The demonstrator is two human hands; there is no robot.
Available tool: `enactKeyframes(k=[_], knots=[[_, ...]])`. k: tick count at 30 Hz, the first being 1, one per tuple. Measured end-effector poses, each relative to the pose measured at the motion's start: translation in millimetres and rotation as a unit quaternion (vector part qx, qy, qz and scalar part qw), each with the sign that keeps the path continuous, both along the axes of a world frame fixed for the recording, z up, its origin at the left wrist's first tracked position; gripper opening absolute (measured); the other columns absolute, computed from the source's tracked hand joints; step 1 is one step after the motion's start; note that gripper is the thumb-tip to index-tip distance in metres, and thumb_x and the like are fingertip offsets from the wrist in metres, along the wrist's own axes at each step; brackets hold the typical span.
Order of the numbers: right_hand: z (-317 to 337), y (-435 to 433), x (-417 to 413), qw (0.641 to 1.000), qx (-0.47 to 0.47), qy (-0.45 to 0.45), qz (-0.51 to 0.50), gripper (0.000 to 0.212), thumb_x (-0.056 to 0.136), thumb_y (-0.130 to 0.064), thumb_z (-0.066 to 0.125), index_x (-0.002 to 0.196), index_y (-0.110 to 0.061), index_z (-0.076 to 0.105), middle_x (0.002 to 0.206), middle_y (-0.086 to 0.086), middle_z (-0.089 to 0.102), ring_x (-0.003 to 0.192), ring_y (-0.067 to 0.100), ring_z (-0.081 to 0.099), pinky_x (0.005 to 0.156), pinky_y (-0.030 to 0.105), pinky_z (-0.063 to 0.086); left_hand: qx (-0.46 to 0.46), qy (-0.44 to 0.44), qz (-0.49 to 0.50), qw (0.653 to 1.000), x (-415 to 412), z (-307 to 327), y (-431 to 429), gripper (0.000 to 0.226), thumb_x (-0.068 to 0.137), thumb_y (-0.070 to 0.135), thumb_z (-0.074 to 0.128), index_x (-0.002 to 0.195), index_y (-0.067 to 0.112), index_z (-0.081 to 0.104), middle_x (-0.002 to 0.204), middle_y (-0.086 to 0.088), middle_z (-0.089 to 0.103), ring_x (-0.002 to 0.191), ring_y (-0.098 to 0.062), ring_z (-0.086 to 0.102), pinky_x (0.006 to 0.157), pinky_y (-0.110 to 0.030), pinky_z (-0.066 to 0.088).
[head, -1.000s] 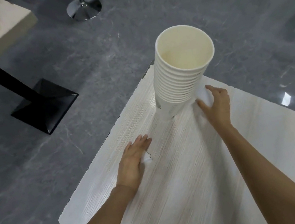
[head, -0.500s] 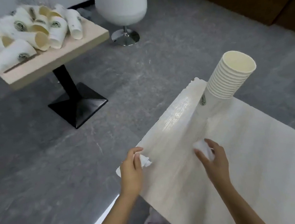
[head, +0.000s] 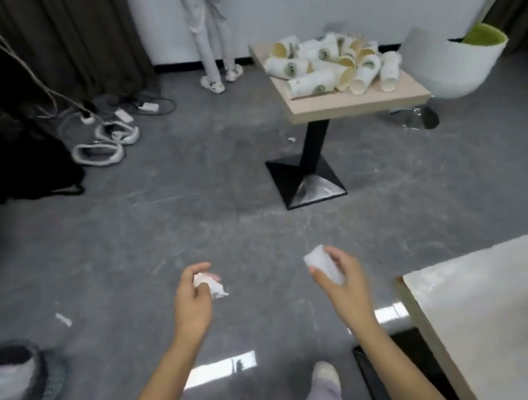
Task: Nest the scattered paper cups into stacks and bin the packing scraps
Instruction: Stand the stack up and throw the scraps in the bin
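Left hand (head: 191,303) pinches crumpled scrap (head: 212,285); right hand (head: 343,278) grips wad (head: 322,264).

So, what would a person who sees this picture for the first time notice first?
Probably the two hands in the lower middle: the left hand holds a crumpled white scrap and the right hand holds a second white scrap, both over the grey floor. Next comes the heap of paper cups lying on the small table at the upper right.
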State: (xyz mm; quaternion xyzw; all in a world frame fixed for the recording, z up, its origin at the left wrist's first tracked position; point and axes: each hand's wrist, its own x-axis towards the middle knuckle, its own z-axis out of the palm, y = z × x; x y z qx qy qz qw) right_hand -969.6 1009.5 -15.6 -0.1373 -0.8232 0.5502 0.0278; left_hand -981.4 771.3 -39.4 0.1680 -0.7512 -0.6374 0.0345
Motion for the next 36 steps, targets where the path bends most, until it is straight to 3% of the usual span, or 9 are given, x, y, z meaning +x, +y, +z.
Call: enactKeyframes(k=[4,8,12,19,22,27,30,32,36], knots=[[4.1,-88.4,-24.0,0.991,0.01,0.016,0.131,0.044,0.079,-0.026,0.073,0.12,-0.018,0.058,0.119,0.001,0.053,0.102,-0.004,0.05,0.085,0.004,0.038,0.01,0.006,0.109,0.994,27.2,2.2,-85.0,0.046,0.082,-0.026,0.027,0.108,0.004,0.052,0.081,-0.002,0.064,0.076,-0.01,0.061,0.062,-0.006,0.045],[5.3,-178.0,-40.6,0.968,0.015,0.023,0.251,0.044,0.078,-0.023,0.074,0.119,-0.016,0.059,0.116,0.003,0.054,0.102,0.008,0.053,0.085,0.0,0.035,0.017,0.015,0.217,0.976,61.1,0.0,-155.4,0.042,0.086,-0.02,0.031,0.109,0.006,0.055,0.089,-0.007,0.066,0.081,-0.014,0.062,0.063,-0.006,0.046],[-4.7,-264.5,-49.1,0.934,0.013,0.026,0.357,0.041,0.08,-0.018,0.074,0.118,-0.014,0.06,0.117,0.005,0.055,0.1,-0.006,0.051,0.082,-0.002,0.034,0.029,0.011,0.314,0.949,100.1,-10.4,-217.4,0.039,0.089,-0.017,0.039,0.111,0.008,0.057,0.101,-0.008,0.066,0.092,-0.016,0.063,0.074,-0.008,0.05],[-31.0,-403.4,-58.9,0.869,-0.001,-0.01,0.495,0.044,0.076,-0.031,0.075,0.116,-0.021,0.059,0.116,0.0,0.056,0.102,0.005,0.053,0.083,0.002,0.036,0.042,-0.058,0.475,0.877,141.7,-44.2,-312.5,0.031,0.088,-0.015,0.055,0.106,0.011,0.057,0.106,-0.014,0.062,0.101,-0.027,0.058,0.086,-0.033,0.047],[-42.8,-458.7,-65.3,0.846,-0.005,-0.019,0.534,0.052,0.068,-0.047,0.07,0.113,-0.023,0.059,0.114,-0.001,0.056,0.104,0.009,0.053,0.085,0.007,0.037,0.022,-0.083,0.509,0.856,144.6,-52.6,-349.7,0.027,0.086,-0.014,0.058,0.099,0.01,0.058,0.1,-0.014,0.062,0.094,-0.028,0.058,0.081,-0.032,0.044],[-69.1,-542.1,-82.6,0.82,-0.024,-0.058,0.569,0.037,0.081,-0.016,0.073,0.114,-0.018,0.058,0.116,0.002,0.058,0.104,0.01,0.056,0.083,0.004,0.038,0.012,-0.099,0.541,0.835,138.8,-58.0,-412.4,0.022,0.084,-0.015,0.062,0.093,0.005,0.06,0.08,-0.005,0.063,0.071,-0.015,0.058,0.06,-0.008,0.046],[-84.7,-585.4,-88.4,0.803,-0.027,-0.081,0.59,0.036,0.081,-0.016,0.073,0.113,-0.021,0.056,0.115,0.001,0.06,0.105,0.014,0.057,0.085,0.013,0.041,0.044,-0.106,0.549,0.828,136.8,-62.4,-444.8,0.023,0.081,-0.014,0.067,0.081,0.009,0.063,0.06,0.011,0.065,0.058,-0.007,0.061,0.05,-0.008,0.046],[-93.9,-611.3,-89.6,0.796,-0.024,-0.089,0.598,0.035,0.081,-0.013,0.073,0.11,-0.02,0.055,0.111,0.001,0.06,0.1,0.014,0.056,0.079,0.006,0.041,0.057,-0.117,0.562,0.816,135.7,-68.2,-462.8,0.019,0.081,-0.011,0.069,0.081,0.007,0.066,0.051,0.014,0.063,0.05,0.0,0.059,0.048,-0.009,0.046],[-117.2,-656.6,-89.9,0.793,-0.013,-0.12,0.597,0.033,0.081,-0.012,0.072,0.108,-0.019,0.054,0.11,0.004,0.059,0.093,0.009,0.055,0.074,0.001,0.039,0.087,-0.136,0.592,0.79,132.3,-85.1,-496.8,0.011,0.083,-0.007,0.07,0.087,0.003,0.067,0.054,0.01,0.065,0.054,-0.009,0.061,0.047,-0.013,0.048]])
